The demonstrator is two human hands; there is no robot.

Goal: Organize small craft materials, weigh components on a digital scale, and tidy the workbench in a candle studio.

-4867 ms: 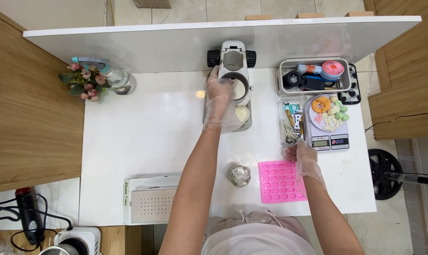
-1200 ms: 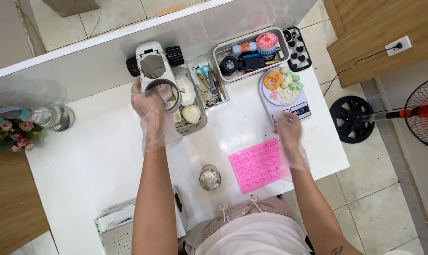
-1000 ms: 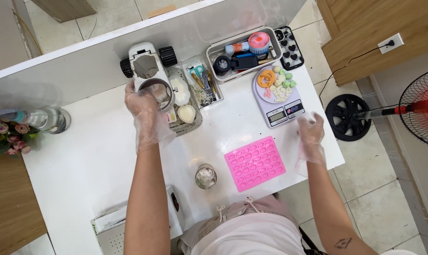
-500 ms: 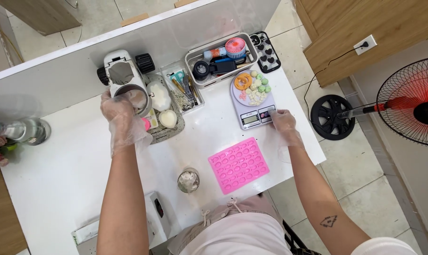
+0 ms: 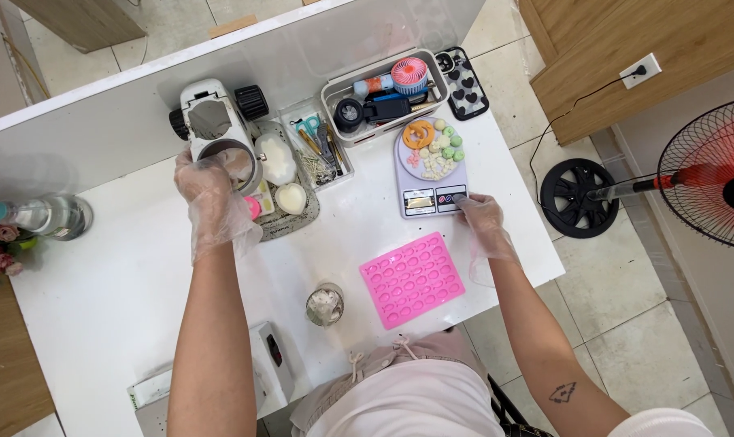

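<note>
A white table point(image 5: 99, 299) is seen from above, with both hands covered by thin clear gloves. The left hand point(image 5: 209, 190) is laid on the rim of a round metal cup point(image 5: 236, 160) that stands in front of a white machine point(image 5: 209, 121) at the far edge of the table; the fingers are curled over the cup's near side, though whether they grip it cannot be told through the crumpled glove. Just right of the cup, a clear tray point(image 5: 290, 206) with white moulded shapes is placed, and beside it a narrow box of tools point(image 5: 322, 150). The right hand point(image 5: 482, 222) is set at the front right corner of a small kitchen scale point(image 5: 431, 166), its fingertips point(image 5: 462, 200) drawn together and pressed on the scale's button panel. Small coloured pieces, orange, green and pale, are piled on the scale's platform. A pink silicone mould point(image 5: 411, 279) with rows of small cavities lies flat near the table's front edge, just left of the right wrist and apart from it. A small glass jar point(image 5: 325, 306) is placed left of the mould. A grey bin of oddments point(image 5: 383, 93) sits behind the scale
</note>
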